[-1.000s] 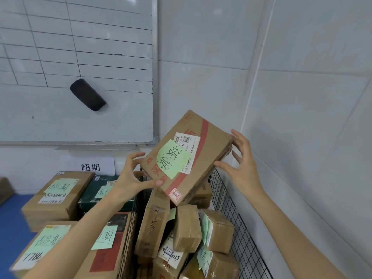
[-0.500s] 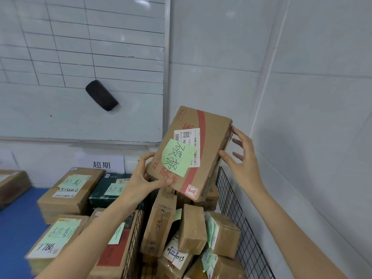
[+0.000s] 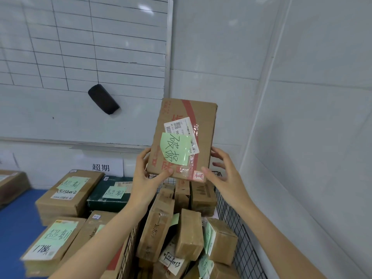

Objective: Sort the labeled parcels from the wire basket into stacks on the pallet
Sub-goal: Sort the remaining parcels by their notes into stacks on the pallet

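A flat brown cardboard parcel (image 3: 203,121) with red tape, a white shipping label and a green handwritten note (image 3: 174,150) stands nearly upright in the air above the wire basket (image 3: 237,224). My left hand (image 3: 147,178) grips its lower left edge, thumb on the front. My right hand (image 3: 225,178) holds the lower right corner, with the thumb on the front and the fingers behind. Several more brown parcels (image 3: 189,234) lie piled in the basket below.
To the left, labeled boxes (image 3: 68,194) and a dark green box (image 3: 112,198) sit stacked on a blue surface (image 3: 16,222). A paper sign (image 3: 100,167) hangs on the wall behind them. A whiteboard with a black eraser (image 3: 103,99) is above. White walls close in the right side.
The parcel has turned from tilted to nearly upright and risen a little. My right hand has slid down from its upper right edge to the lower right corner.
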Action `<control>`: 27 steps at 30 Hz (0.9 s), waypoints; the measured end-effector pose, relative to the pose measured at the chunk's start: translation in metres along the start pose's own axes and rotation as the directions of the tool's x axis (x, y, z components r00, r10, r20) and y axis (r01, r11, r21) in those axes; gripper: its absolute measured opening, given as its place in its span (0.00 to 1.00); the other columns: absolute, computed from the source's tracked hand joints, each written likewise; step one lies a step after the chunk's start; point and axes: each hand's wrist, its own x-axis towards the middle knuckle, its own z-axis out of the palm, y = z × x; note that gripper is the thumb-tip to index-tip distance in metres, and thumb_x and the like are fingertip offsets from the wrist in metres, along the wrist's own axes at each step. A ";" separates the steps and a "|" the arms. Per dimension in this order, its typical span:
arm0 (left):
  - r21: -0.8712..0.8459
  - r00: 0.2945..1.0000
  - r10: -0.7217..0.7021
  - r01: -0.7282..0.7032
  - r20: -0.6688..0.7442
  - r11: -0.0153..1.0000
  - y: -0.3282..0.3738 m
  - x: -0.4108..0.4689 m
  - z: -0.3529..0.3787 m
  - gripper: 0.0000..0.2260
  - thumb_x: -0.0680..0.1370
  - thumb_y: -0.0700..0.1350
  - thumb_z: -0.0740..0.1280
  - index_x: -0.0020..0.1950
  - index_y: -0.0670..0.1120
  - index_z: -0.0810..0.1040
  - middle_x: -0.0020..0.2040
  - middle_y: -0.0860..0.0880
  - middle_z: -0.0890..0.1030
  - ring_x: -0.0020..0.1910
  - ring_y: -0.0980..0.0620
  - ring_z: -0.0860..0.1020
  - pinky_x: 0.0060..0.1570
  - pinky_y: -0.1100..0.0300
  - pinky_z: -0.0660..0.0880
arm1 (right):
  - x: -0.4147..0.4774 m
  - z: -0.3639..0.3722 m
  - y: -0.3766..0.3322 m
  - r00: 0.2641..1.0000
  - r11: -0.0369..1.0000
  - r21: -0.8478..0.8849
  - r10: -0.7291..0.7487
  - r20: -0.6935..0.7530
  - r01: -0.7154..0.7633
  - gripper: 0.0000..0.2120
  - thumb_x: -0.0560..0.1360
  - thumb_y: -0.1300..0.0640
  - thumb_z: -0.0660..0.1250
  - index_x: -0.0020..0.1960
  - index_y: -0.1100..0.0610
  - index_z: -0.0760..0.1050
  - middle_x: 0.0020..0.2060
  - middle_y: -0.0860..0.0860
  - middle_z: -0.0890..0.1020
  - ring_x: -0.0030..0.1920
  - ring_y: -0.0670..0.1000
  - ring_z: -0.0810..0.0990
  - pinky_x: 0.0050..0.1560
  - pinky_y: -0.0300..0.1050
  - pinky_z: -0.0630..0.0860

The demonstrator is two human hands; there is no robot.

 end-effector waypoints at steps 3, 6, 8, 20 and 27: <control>-0.001 1.000 0.010 -0.010 0.009 1.000 0.000 -0.003 0.004 0.33 0.65 0.52 0.76 0.66 0.63 0.66 0.62 0.58 0.76 0.59 0.57 0.77 0.48 0.68 0.74 | -0.001 0.000 -0.001 0.998 0.999 0.039 0.028 0.048 -0.030 0.39 0.66 0.24 0.65 0.73 0.28 0.54 0.74 0.38 0.64 0.71 0.47 0.69 0.70 0.60 0.69; 0.024 0.998 0.027 -0.028 0.053 0.999 -0.001 -0.002 0.002 0.30 0.70 0.47 0.77 0.64 0.63 0.66 0.61 0.60 0.76 0.57 0.61 0.78 0.44 0.71 0.75 | 0.001 -0.005 -0.001 0.998 0.993 0.115 0.027 0.058 -0.033 0.38 0.64 0.25 0.66 0.71 0.26 0.55 0.73 0.40 0.66 0.67 0.52 0.76 0.66 0.62 0.74; 0.029 0.994 0.038 -0.041 0.103 0.999 0.003 -0.001 0.000 0.33 0.66 0.50 0.80 0.64 0.64 0.65 0.61 0.61 0.76 0.56 0.65 0.77 0.45 0.73 0.74 | 0.003 -0.012 -0.002 1.000 0.985 0.171 0.007 0.030 -0.012 0.32 0.67 0.32 0.68 0.68 0.25 0.60 0.69 0.39 0.70 0.62 0.51 0.79 0.61 0.60 0.78; -0.118 0.997 0.044 -0.037 0.064 0.992 0.003 -0.011 0.006 0.45 0.60 0.54 0.79 0.71 0.71 0.58 0.70 0.60 0.70 0.64 0.49 0.76 0.59 0.41 0.77 | -0.003 -0.003 -0.018 0.997 0.991 0.131 -0.028 -0.065 0.036 0.34 0.71 0.37 0.68 0.73 0.39 0.60 0.67 0.41 0.72 0.63 0.37 0.74 0.59 0.40 0.75; -0.150 0.999 0.002 0.006 0.052 0.989 0.008 -0.006 -0.004 0.47 0.59 0.54 0.80 0.70 0.72 0.58 0.69 0.56 0.71 0.59 0.55 0.80 0.55 0.44 0.80 | -0.002 -0.005 -0.025 0.997 0.960 0.279 0.028 -0.073 -0.007 0.32 0.68 0.36 0.74 0.68 0.31 0.63 0.64 0.40 0.73 0.63 0.51 0.77 0.61 0.61 0.77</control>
